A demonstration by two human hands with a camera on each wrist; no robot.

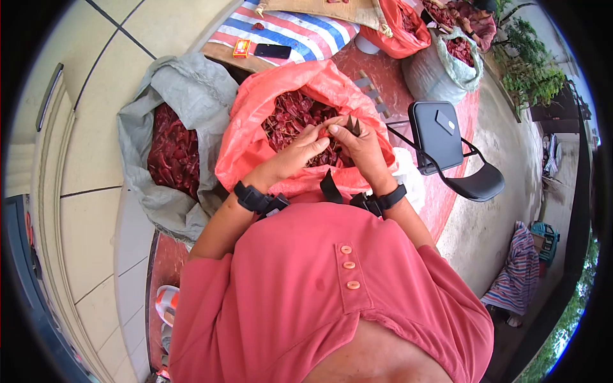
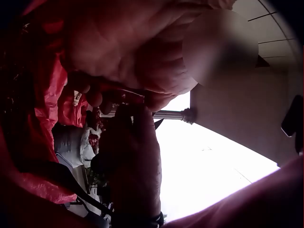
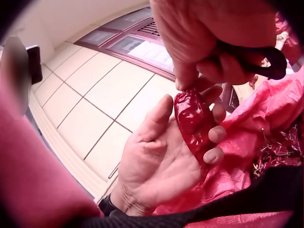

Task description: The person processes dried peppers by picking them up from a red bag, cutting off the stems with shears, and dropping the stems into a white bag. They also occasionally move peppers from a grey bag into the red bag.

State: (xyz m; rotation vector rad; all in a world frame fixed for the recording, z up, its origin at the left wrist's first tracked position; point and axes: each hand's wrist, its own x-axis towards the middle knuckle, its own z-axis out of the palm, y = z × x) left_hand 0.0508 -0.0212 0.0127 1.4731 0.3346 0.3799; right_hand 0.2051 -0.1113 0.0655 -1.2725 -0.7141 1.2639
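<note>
My left hand (image 1: 295, 155) holds a glossy dried red chili pepper (image 3: 192, 116) along its curled fingers, above an open red sack (image 1: 246, 121) of dried chilies (image 1: 294, 115). My right hand (image 1: 367, 148) meets it there, thumb and fingertips at the chili's upper end. That right hand also grips a black pointed tool (image 1: 353, 126), whose black curved part (image 3: 280, 64) sticks out past the fingers in the right wrist view. Much of the tool is hidden by the hand. In the dark left wrist view, the left palm (image 2: 128, 47) fills the top.
A grey sack (image 1: 143, 159) of dark red chilies (image 1: 172, 153) stands at the left. Behind are a striped cloth (image 1: 303, 35), a phone (image 1: 272, 51) and a small yellow-red box (image 1: 241, 48). A black folding chair (image 1: 437, 137) and a whitish sack (image 1: 440, 73) stand to the right.
</note>
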